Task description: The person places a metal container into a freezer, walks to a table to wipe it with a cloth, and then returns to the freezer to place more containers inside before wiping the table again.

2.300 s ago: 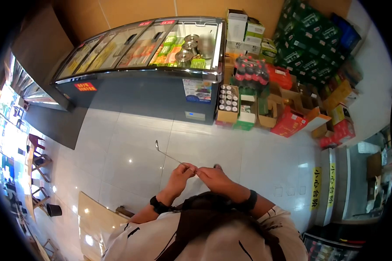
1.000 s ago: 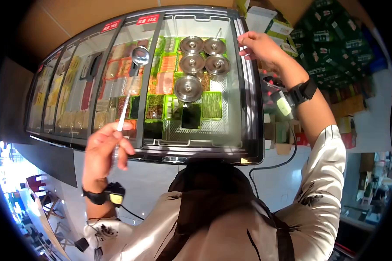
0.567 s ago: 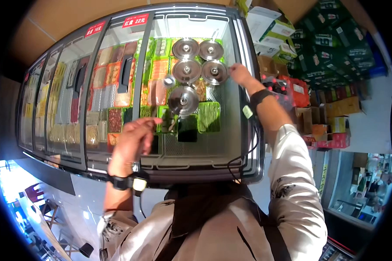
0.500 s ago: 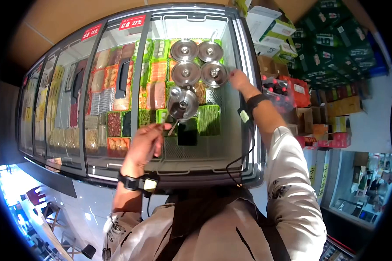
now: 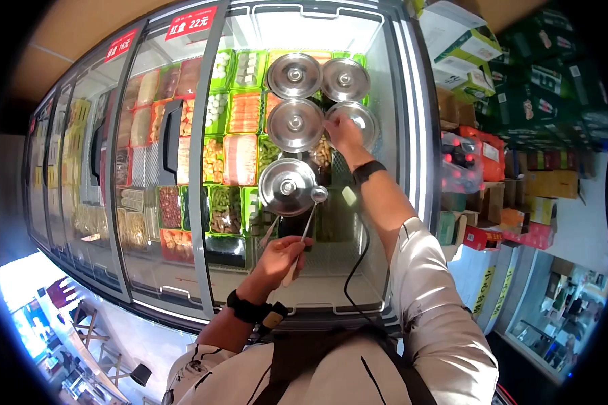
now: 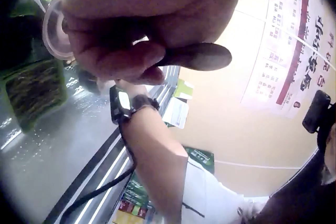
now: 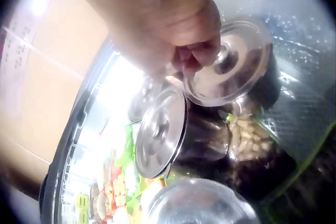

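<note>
In the head view my left hand [image 5: 282, 258] grips a long-handled metal spoon [image 5: 311, 219], its bowl pointing away beside the nearest lidded pot [image 5: 287, 186]. The handle's broad end [image 6: 202, 57] sticks out of the curled fingers in the left wrist view. Farther in, my right hand [image 5: 346, 133] has its fingers curled at the round steel pot lid [image 5: 363, 121] on the right. The right wrist view shows the lid's knob [image 7: 224, 51] right beside the fingers, which partly cover the lid. Another thin handle [image 5: 270, 231] juts from the nearest pot.
Several other lidded pots [image 5: 294, 124] stand close by in the glass-topped freezer [image 5: 412, 202]. Green and orange food trays [image 5: 242, 159] fill its left side. A black cable [image 5: 358, 270] hangs from my right wrist. Stacked cartons [image 5: 459, 54] and bottles [image 5: 458, 158] stand to the right.
I have come from the open floor to the freezer. The left hand has brought the spoon over the freezer, nearer my body and rightward; the right hand has moved from the freezer's right edge onto the lid.
</note>
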`<state>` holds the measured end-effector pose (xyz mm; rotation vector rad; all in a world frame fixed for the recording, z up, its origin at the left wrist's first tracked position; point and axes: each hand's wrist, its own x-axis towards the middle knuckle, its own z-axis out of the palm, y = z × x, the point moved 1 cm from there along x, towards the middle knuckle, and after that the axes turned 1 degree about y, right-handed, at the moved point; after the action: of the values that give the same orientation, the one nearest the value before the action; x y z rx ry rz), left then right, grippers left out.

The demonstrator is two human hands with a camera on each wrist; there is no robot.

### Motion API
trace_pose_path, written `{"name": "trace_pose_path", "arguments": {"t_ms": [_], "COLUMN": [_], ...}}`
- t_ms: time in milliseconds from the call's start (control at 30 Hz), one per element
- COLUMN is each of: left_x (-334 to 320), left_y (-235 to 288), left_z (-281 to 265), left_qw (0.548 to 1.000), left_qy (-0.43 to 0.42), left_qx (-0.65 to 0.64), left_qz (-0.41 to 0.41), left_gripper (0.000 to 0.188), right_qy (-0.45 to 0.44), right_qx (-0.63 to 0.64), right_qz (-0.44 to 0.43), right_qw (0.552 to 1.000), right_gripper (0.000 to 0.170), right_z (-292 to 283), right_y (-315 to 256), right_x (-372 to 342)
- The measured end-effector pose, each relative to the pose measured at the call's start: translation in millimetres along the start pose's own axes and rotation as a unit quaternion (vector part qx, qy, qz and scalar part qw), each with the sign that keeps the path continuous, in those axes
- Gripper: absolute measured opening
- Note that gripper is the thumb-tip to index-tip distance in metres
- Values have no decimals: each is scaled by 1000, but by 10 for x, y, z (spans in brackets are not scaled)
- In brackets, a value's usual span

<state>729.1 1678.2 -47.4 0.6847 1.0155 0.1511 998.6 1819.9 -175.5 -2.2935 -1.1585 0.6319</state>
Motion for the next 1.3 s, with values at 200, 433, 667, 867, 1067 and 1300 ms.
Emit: {"name": "trace_pose_path", "arguments": {"t_ms": [200,433,667,867,1067,1300], "left_x": [275,585,969,1058,1050,1131], "left_y": [45,-23,161,305,290,282], "left_z": [9,-42,-30,-117,-89,-9], "left_qw": [999,999,999,995,997,995], "left_qy": [8,-6,-12,-14,-13,-18], "left_qx": [31,-2,47,94,75,94], "left_qz": [-44,-54,-11,13,14,25], "left_gripper": [29,28,26,28,30,29], "right_qy": [-6,39,-9,-3,37,17], "right_qx": [-45,-152,-304,-184,-224,263], "right_qz": [-47,-83,-144,-73,-138,97], "right_qw": [998,984,942,980,964,960], "right_gripper": [28,18,36,37,31,30], "right_z": [314,-71,-114,-95,-140,-842], "right_y": [116,50,404,399,408,218], "right_x": [349,205,36,162,175,-188]}}
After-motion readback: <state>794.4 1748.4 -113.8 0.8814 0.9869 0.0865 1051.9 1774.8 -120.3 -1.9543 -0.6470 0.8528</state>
